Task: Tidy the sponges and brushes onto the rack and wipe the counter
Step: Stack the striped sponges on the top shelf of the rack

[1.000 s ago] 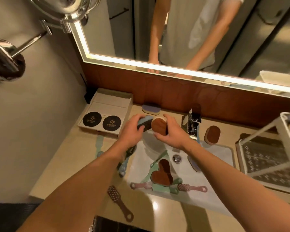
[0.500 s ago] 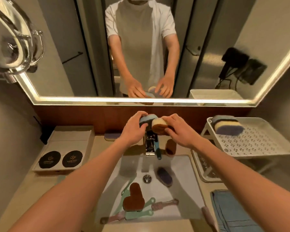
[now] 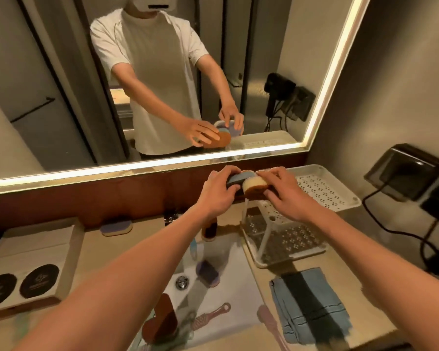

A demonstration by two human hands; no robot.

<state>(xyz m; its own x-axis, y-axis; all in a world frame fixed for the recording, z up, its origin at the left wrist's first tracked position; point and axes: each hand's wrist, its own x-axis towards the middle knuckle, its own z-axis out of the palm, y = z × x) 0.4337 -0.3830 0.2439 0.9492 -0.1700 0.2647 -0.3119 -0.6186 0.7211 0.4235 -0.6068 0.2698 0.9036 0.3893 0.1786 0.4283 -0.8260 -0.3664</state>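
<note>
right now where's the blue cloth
In the head view the blue cloth lies on the counter right of the sink, just in front of the white rack.

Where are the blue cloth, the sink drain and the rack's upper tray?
blue cloth [image 3: 312,305], head view, its folded middle
sink drain [image 3: 181,282], head view, metal plug
upper tray [image 3: 325,191], head view, bare perforated floor

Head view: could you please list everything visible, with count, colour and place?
rack: one, white, right of sink
blue sponge: one, blue-grey, left hand
brown sponge: one, brown and cream, right hand
purple sponge: one, purple, in sink
heart sponge: one, brown, sink front
upright sponge: one, brown, behind sink
lilac sponge: one, lilac and cream, rear counter
pink brush: one, pink, sink front
cloth: one, blue, right of sink
tray: one, beige, far left
left hand: grips blue sponge
right hand: grips brown sponge
</note>
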